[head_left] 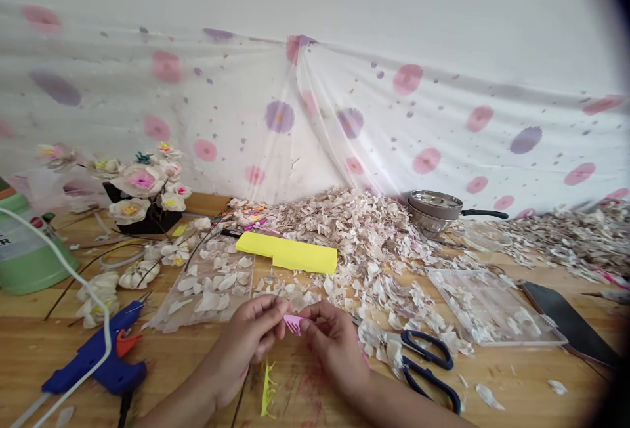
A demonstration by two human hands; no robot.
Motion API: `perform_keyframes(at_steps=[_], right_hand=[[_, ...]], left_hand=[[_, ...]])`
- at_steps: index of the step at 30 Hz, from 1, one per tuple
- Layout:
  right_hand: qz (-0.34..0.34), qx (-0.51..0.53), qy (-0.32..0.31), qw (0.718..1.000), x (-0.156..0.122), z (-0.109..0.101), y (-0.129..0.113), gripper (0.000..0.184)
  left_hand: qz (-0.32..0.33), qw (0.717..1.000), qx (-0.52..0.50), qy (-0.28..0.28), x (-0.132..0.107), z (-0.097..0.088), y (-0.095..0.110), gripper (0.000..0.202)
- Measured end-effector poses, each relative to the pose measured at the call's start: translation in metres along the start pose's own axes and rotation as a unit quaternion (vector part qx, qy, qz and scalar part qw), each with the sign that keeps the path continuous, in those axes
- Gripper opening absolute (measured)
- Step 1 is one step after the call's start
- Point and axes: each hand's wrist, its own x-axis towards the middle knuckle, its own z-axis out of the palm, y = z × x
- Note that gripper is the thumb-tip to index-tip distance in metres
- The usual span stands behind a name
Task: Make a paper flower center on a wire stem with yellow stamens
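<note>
A small pink strip with slits cut along one edge [294, 324] is stretched between my two hands above the wooden table. My left hand [253, 329] pinches its left end with thumb and forefinger. At the other end, my right hand [332, 339] grips it with thumb and fingers. Below them lies a narrow fringed yellow strip [267, 388]. Dark-handled scissors [426, 356] rest just right of my right hand, their blades partly covered by petals. Beyond my hands is a folded yellow sheet [290, 253].
A blue glue gun [101, 356] with a white cord in front of it lies left, near a green container [29, 244]. Handmade flowers [142, 185] stand behind. A large heap of pale petals [354, 224], a pan [436, 205] and a clear plastic tray [497, 306] are beyond, towards the right.
</note>
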Motion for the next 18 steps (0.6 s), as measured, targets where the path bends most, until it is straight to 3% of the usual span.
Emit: perform_keyframes(at_steps=[6,11,13,15,18], right_hand=[[0.015,-0.056,0.001,0.998,0.002,-0.001,0.003,0.016],[-0.014,-0.165,0.011,0.986,0.002,-0.003,0.008,0.013],[-0.061,-0.226,0.021,0.972,0.0,-0.005,0.005,0.01],[-0.13,-0.287,0.025,0.949,-0.004,-0.004,-0.002,0.019],[-0.185,-0.377,-0.024,0.907,-0.012,0.005,-0.017,0.018]], left_hand=[[0.034,0.995,-0.079,0.06,0.004,-0.017,0.016,0.04],[0.028,0.992,-0.099,0.072,0.006,-0.022,0.02,0.042],[0.027,0.992,-0.105,0.071,0.007,-0.022,0.02,0.043],[0.026,0.991,-0.111,0.069,0.008,-0.022,0.02,0.044],[0.029,0.991,-0.117,0.064,0.009,-0.022,0.02,0.043]])
